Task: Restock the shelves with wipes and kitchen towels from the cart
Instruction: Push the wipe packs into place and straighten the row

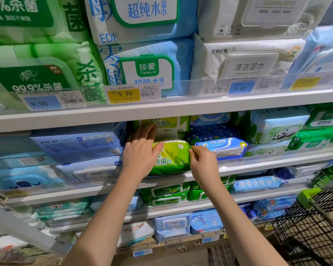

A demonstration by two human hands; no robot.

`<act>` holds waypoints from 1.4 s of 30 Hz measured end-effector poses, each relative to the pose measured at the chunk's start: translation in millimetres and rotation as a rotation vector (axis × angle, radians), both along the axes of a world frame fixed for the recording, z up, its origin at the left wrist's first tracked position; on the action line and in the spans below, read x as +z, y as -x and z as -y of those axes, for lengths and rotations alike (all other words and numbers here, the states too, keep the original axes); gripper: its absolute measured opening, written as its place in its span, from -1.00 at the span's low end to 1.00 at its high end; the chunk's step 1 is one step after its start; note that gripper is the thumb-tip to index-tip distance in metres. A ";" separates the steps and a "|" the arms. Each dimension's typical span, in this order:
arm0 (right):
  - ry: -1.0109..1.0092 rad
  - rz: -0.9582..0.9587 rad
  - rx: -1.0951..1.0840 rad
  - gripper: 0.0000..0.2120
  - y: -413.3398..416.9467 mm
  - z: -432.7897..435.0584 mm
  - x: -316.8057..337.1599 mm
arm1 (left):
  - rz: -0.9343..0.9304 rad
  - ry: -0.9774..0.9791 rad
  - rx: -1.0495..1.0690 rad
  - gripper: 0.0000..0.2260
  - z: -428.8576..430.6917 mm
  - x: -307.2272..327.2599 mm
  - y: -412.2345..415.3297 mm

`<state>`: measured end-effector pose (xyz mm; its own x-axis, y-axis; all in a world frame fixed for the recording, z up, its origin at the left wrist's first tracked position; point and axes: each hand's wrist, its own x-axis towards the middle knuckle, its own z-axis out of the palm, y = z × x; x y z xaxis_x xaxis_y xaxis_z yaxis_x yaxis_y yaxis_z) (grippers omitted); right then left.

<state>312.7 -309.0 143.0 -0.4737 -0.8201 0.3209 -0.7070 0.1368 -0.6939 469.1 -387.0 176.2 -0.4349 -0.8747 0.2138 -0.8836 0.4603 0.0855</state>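
Observation:
A lime-green pack of wipes (172,157) lies at the front of the second shelf (258,166), leaning over its clear lip. My left hand (140,150) holds the pack's left end, thumb on its front and fingers reaching behind it. My right hand (202,162) pinches the pack's right edge. Another green pack of the same kind (167,124) stands behind it, deeper on the shelf. The black wire cart (313,227) is at the lower right; I see no goods in the part that shows.
The top shelf (161,110) carries large green, blue and white wipe packs with price tags (124,94). Blue packs (75,143) sit left of my hands, a small blue pack (222,147) just right. Lower shelves hold more packs.

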 end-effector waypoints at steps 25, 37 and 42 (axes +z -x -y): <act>0.054 0.088 -0.029 -0.76 0.6 0.8 0.5 | -0.048 0.037 0.078 -0.50 0.9 -10.0 -8.3; -0.244 -0.287 0.060 -0.53 -2.0 22.8 28.2 | -0.081 -0.048 0.079 -0.58 3.5 -4.3 -4.9; -0.326 -0.328 0.068 -0.49 -11.0 30.6 37.3 | -0.108 -0.032 0.053 -0.59 3.2 -5.6 -5.0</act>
<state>323.7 -339.7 180.2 -0.3314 -0.9289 0.1654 -0.8969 0.2558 -0.3608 474.1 -390.2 170.6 -0.3637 -0.9031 0.2283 -0.8916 0.4085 0.1953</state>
